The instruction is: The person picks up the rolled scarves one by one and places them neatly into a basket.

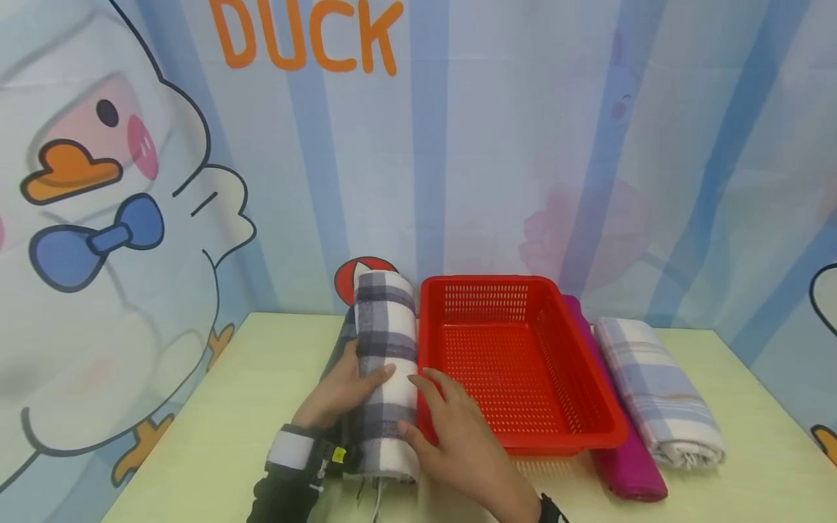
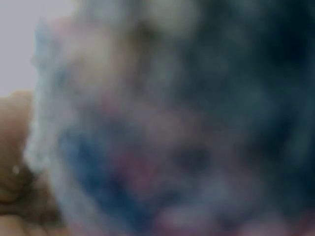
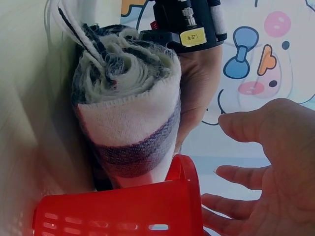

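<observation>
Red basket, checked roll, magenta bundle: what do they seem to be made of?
Red basket: probably moulded plastic, with a slight sheen and regular perforations.
Checked roll: soft, matte fabric, perhaps wool-like; the right wrist view shows its fuzzy coiled end and loose strands.
Magenta bundle: smooth-looking, possibly cloth by its soft rounded end; partly hidden, so unsure.

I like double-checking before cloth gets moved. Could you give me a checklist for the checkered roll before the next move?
1. Left hand holding the checkered roll: ok, thumb across its top.
2. Right hand gripping it: not ok, fingers spread, not closed round it.
3. Red basket free of cloth inside: ok, its mesh floor shows.
4. Loose strings tucked in: not ok, they trail from the near end.
5. Hold beneath the roll: cannot tell, the left wrist view is blurred.
</observation>
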`<state>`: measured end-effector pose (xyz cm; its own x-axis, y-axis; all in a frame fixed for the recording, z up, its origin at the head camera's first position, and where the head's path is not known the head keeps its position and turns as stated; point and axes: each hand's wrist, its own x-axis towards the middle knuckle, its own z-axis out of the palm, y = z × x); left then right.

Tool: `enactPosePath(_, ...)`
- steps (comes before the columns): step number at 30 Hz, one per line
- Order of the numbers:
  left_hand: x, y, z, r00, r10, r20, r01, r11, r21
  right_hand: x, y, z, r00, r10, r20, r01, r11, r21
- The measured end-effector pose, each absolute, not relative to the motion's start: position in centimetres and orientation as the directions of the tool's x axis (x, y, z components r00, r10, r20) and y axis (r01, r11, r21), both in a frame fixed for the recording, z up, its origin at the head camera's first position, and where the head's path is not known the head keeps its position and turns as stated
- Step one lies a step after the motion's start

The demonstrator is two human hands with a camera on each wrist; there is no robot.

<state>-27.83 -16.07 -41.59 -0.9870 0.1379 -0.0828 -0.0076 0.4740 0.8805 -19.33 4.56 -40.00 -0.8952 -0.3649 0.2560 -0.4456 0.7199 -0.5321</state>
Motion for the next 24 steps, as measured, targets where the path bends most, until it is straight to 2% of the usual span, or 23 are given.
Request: enactPosePath(24, -27.83, -16.43, -41.22, -0.987, 0.132, -0.093, -0.02, 0.469, 0.883, -19.23, 4.35, -40.17, -0.876, -0.369, 0.309, -0.48, 0.724, -0.495)
